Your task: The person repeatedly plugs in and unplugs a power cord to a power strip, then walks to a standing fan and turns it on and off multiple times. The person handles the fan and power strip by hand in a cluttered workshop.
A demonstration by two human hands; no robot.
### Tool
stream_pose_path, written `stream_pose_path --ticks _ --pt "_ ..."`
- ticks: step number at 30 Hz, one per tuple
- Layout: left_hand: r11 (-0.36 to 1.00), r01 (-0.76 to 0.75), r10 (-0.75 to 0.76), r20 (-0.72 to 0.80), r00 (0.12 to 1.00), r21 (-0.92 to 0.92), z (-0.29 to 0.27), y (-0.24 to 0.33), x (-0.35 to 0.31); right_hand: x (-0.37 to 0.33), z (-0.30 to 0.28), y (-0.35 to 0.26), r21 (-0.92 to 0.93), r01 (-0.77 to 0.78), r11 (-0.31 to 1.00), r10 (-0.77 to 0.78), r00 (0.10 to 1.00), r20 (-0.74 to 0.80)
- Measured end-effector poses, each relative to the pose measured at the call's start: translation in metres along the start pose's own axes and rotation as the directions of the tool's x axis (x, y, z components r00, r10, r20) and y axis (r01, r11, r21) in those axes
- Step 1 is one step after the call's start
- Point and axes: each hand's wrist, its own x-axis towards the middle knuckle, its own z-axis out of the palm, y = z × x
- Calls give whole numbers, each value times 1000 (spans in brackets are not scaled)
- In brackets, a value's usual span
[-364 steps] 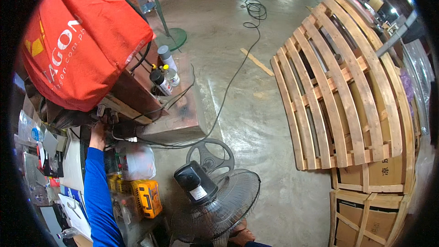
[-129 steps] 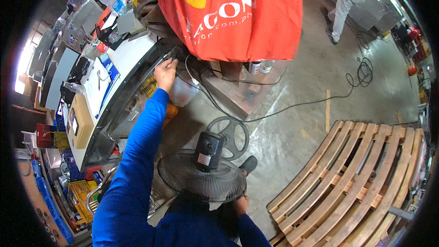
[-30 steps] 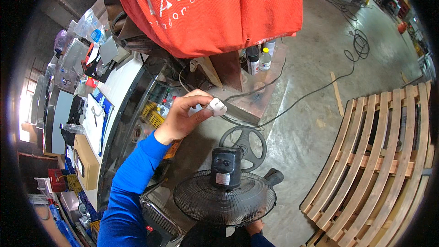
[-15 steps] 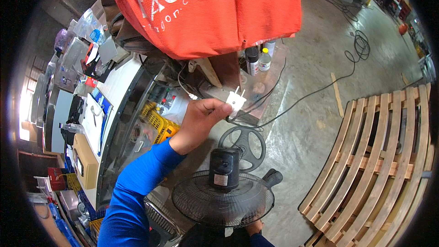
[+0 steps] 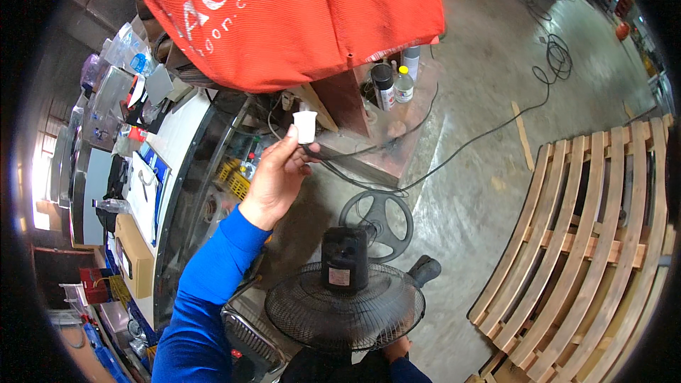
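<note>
My left hand point(image 5: 275, 177) is closed on a white electrical plug point(image 5: 304, 128), held up between thumb and fingers. A black cord point(image 5: 340, 152) runs from near these fingers toward the floor. Just behind the plug stands a brown post point(image 5: 342, 103) with a wooden strip against it. Below is a black electric fan point(image 5: 345, 312) with a wire cage, in front of its spoked round base point(image 5: 386, 230). My right hand point(image 5: 399, 349) is at the lower right rim of the cage and seems closed on it; its fingers are partly hidden.
A red cloth point(image 5: 298, 28) hangs over the top. A spray can point(image 5: 383, 86) and a yellow-capped bottle point(image 5: 403, 85) stand by the post. A cluttered glass-sided counter point(image 5: 177, 142) is left, a wooden pallet point(image 5: 582, 241) right. A long cable point(image 5: 489, 124) crosses the floor.
My left hand has moved left and slightly up with the plug. The plug has turned, and its pins no longer show. My right hand stays at the fan.
</note>
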Motion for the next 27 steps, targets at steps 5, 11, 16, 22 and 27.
stream_pose_path --ticks 5,11,16,22,27 --pt "996 -30 32 16 999 -84 6 6 -12 3 15 11 -81 -73 994 71 997 -20" --pt "993 -106 106 -10 994 -48 2 2 -12 12 1 10 -107 -227 968 246 943 222" --pt "832 -98 242 -198 950 546 -45 4 24 13 -19 1 -109 -74 991 93 979 182" --pt "540 3 390 -254 885 841 -116 23 97 12 -29 -4 -119 149 982 -151 989 -5" --pt "452 -124 410 -82 908 884 -132 44 143 8 -25 1 -102 -2 995 14 993 119"
